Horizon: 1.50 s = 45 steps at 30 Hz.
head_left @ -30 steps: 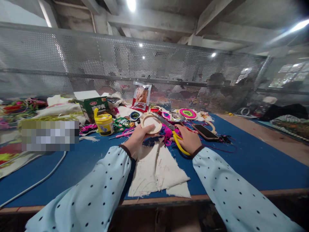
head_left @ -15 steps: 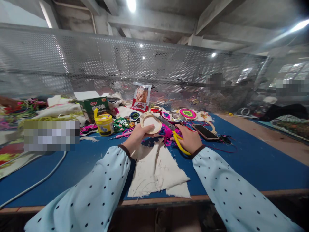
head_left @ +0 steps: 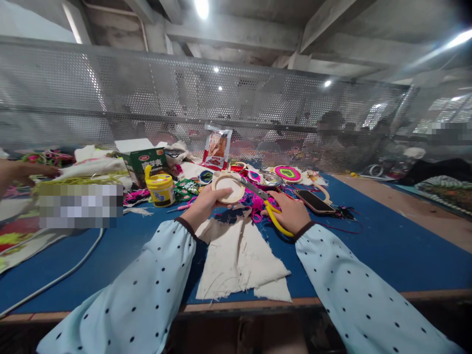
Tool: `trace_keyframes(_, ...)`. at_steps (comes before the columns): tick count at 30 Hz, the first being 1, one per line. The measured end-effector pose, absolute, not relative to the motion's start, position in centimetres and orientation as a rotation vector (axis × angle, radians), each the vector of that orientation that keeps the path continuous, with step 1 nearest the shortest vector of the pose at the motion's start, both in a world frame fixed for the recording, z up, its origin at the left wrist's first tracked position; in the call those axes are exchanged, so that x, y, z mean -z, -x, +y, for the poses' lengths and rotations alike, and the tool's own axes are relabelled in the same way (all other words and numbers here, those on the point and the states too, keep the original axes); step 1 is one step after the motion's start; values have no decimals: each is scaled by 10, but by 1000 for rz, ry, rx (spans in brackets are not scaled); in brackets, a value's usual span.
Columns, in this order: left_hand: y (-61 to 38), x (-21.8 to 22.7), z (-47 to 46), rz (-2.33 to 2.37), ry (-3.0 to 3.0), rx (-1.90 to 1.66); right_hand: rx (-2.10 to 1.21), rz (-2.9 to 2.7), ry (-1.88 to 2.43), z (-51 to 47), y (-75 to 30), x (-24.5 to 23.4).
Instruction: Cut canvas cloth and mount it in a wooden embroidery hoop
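Note:
My left hand (head_left: 205,204) is closed on a small round embroidery hoop (head_left: 225,186) with white cloth stretched in it, thumb resting on the cloth. In my right hand (head_left: 291,212) are scissors with yellow handles (head_left: 275,216), and their blades (head_left: 253,189) point left to the right edge of the hoop. Whether the blades touch the hoop or its cloth I cannot tell. Pieces of frayed white cloth (head_left: 239,260) lie on the blue table between my forearms. Bright pink yarn (head_left: 257,210) is heaped beneath the scissors.
A yellow tub (head_left: 161,189), a green box (head_left: 145,162) and a standing food packet (head_left: 217,146) are behind my hands. A phone (head_left: 315,201) lies to the right, near a finished pink hoop (head_left: 287,173). Another person's hand (head_left: 25,173) reaches in at left. A white cable (head_left: 70,273) crosses the table.
My left hand and the hoop have shifted slightly left and tilted a little. The scissors stay by the hoop's edge. The other person's hand reaches further in from the left.

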<state>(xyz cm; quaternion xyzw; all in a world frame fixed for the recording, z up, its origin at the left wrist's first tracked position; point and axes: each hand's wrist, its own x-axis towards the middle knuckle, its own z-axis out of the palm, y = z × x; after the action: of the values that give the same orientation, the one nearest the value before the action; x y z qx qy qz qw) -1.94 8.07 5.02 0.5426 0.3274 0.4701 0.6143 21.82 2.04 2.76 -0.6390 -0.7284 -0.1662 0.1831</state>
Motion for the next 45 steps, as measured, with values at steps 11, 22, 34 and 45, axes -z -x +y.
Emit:
trace_keyframes(11, 27, -54, 83, 799, -1274, -1028, 453, -2090, 1798, 19, -218, -28)
trace_keyframes(22, 33, -52, 89, 848, -1256, -1016, 531, -2150, 1811, 21, -220, -26)
trace_keyframes(34, 43, -53, 97, 865, -1241, -922, 577, -2255, 1798, 20, -224, -30)
trace_keyframes(45, 45, -43, 107, 1129, -1282, -1024, 435, -2111, 1814, 23, -225, -28)
